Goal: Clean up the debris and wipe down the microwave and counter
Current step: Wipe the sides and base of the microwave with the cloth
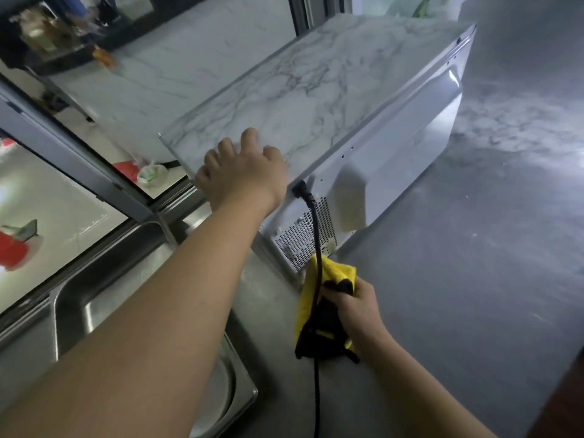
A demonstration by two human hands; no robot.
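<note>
Both forearms bare, no sleeves; hands (241, 177) ungloved, no jewellery visible.

The left hand (241, 172) rests on the marble-patterned top corner of the microwave (395, 147). The right hand (357, 306) grips a yellow cloth (311, 298) on the grey counter (458, 311), beside the black power cord (317, 248).

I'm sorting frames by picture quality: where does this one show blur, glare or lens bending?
Head view: motion blur softens the left hand on the marble-patterned white microwave; a bright sheen falls on its rear panel; the grey counter goes hazy at right; straight window frames bow from the wide angle; the yellow cloth in the right hand stays fairly sharp.
</note>
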